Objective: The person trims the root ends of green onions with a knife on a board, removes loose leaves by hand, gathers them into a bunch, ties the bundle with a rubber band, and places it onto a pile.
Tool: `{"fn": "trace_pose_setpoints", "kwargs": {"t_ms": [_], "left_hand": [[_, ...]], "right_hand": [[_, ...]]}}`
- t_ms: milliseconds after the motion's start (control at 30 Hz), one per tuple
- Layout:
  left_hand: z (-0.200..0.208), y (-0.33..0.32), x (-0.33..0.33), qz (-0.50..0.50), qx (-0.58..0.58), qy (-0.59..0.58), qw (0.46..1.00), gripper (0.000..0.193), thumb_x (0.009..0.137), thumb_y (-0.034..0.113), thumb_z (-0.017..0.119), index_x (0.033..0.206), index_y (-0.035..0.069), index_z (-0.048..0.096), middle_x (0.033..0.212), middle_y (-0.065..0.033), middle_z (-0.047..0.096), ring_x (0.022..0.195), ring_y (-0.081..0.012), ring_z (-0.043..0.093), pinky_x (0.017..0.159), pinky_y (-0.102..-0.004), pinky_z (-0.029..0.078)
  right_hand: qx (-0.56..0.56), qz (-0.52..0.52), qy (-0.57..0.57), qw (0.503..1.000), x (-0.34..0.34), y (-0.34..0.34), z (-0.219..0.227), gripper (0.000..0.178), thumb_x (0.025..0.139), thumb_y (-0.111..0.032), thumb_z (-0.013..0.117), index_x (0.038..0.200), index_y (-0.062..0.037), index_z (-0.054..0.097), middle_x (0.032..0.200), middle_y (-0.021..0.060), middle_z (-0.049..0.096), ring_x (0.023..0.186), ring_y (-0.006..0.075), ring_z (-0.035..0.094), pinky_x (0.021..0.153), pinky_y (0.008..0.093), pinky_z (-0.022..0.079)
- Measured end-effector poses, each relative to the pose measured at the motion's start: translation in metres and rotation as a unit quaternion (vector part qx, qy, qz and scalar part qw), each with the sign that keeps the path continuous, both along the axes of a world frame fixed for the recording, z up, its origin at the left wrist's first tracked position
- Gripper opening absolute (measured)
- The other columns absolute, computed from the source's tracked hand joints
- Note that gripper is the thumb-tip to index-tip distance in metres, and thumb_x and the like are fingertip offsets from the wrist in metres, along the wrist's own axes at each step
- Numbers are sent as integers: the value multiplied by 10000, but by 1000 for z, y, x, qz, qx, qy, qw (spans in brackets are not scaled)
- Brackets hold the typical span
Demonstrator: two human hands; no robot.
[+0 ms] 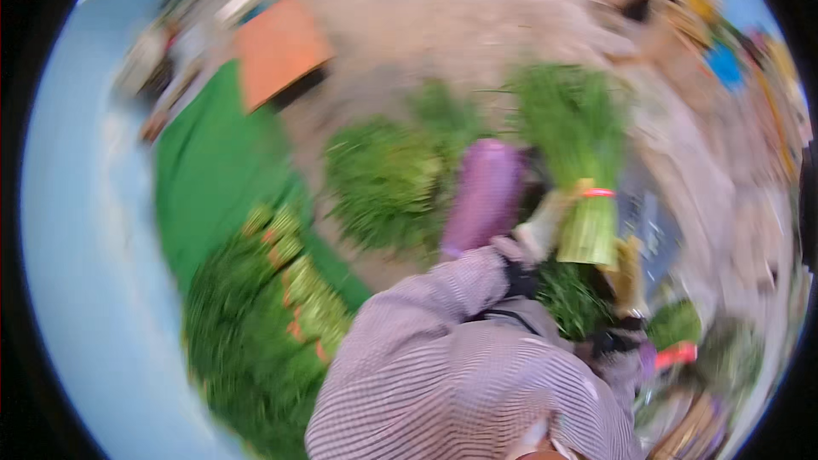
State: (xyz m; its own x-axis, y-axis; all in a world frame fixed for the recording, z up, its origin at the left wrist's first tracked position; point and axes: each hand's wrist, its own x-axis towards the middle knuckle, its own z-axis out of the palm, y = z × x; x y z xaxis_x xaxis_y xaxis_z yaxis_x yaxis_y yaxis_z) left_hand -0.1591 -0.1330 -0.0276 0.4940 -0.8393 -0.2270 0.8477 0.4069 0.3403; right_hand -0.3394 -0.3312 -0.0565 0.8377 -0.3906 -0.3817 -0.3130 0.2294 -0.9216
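Observation:
In front of me stands a bunch of long green-leafed stalks (573, 115), probably chives or a similar green, leaves pointing away and pale cut ends toward me. A red-orange band (596, 192) circles its stems. My left hand (547, 226), in a whitish glove, is closed against the left side of the bunch by the band. At the lower right of the stems is my right hand (629, 279), in a yellowish glove, its fingers closed along their edge. Motion blur softens both hands, and the stems partly hide the fingers. Loose greens (573, 296) lie below the bunch, between my forearms.
Banded bunches (311, 294) lie in a large pile at left, beside a green cloth (213, 162). An orange box-like block (281, 51) is farther off. Loose greens (383, 183) are heaped left of a purple rounded shape (486, 196). A red-orange object (676, 355) lies near my right wrist.

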Motion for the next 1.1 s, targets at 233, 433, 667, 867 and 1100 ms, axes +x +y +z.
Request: {"fn": "trace_pose_setpoints", "kwargs": {"t_ms": [233,433,667,867,1100], "left_hand": [[56,124,44,304,-75,-129,941,689,924,606,713,1343,80,561,1104,-91,685,928,-212,710,841,-384,621],[-11,304,84,507,231,-141,818,834,880,762,634,1294,39,596,1127,-145,684,1029,-265,714,922,-406,611],[-103,515,32,676,247,-53,692,855,906,748,617,1367,31,559,1277,-165,642,1198,-299,638,1039,-457,543],[-185,648,-29,734,309,33,604,888,922,726,620,1465,35,494,1500,-149,541,1230,-356,618,1070,-484,503],[-310,693,-70,664,443,304,520,677,1010,420,659,1566,130,404,1610,-173,391,1345,-347,531,1101,-498,424]], "right_hand": [[63,-12,6,998,10,-37,-11,570,1095,-492,496,1473,-71,560,1249,68,657,1086,140,601,986,291,468],[64,89,38,993,33,-17,-25,534,1089,-486,517,1434,-86,593,1207,63,670,1020,123,619,943,282,491],[69,80,124,987,30,-30,-61,564,1067,-525,542,1441,-105,589,1279,75,655,1067,146,610,966,295,470],[36,57,189,980,29,-62,-83,604,1037,-562,573,1467,-137,570,1329,44,637,1123,145,596,985,302,445],[18,69,188,980,35,-52,-71,567,1048,-547,566,1444,-142,592,1284,30,657,1091,134,607,965,279,450]]}}
